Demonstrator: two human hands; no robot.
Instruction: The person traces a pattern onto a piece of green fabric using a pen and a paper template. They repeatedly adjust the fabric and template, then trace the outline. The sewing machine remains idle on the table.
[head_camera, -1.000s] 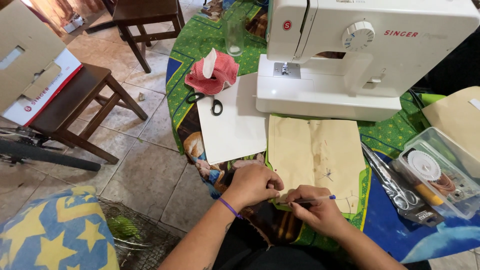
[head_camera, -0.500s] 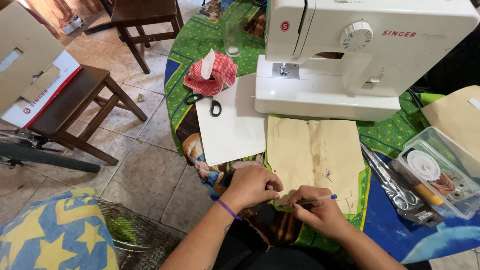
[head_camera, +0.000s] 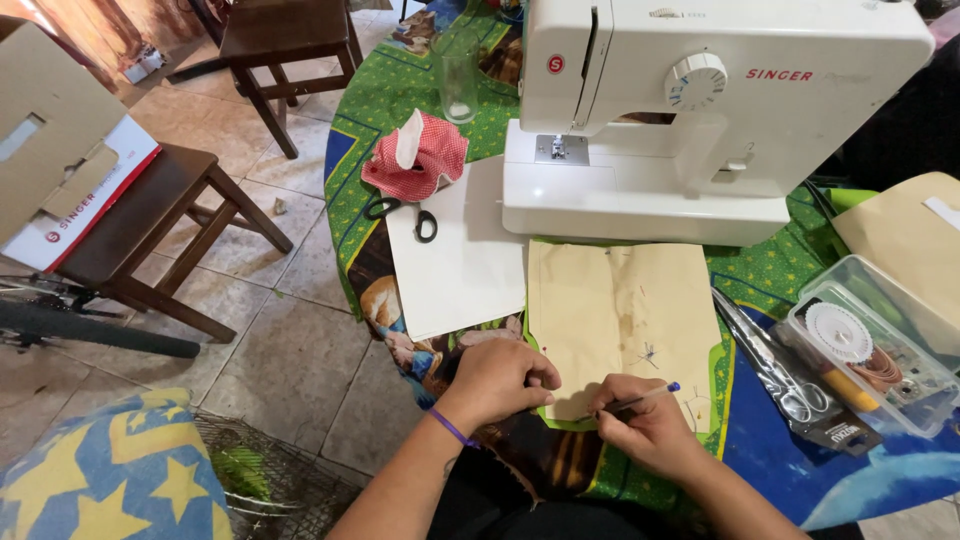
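Overhead, head view, at a home sewing table:
Surface: a round table (head_camera: 380, 110) under a bright green patterned cloth stands on a pale tiled floor (head_camera: 250, 330).
Room: a dark wooden stool (head_camera: 170, 220) with a cardboard box (head_camera: 50, 130) stands well off beyond the left hand's knuckles.
Machine: a white sewing machine (head_camera: 700, 110) sits beyond the fingertips.
Paper: a tan paper pattern (head_camera: 620, 310) lies flat before the machine, its near edge under both hands.
Left hand (head_camera: 495, 380): fingers curled, pressing the pattern's near left corner.
Right hand (head_camera: 650, 425): fingers closed around a blue pen (head_camera: 645, 397), its tip on the pattern.
Beside: black-handled scissors (head_camera: 400, 215) and a white sheet (head_camera: 460, 250) lie beyond the left fingers; a clear sewing box (head_camera: 870, 350) lies past the right fingers.
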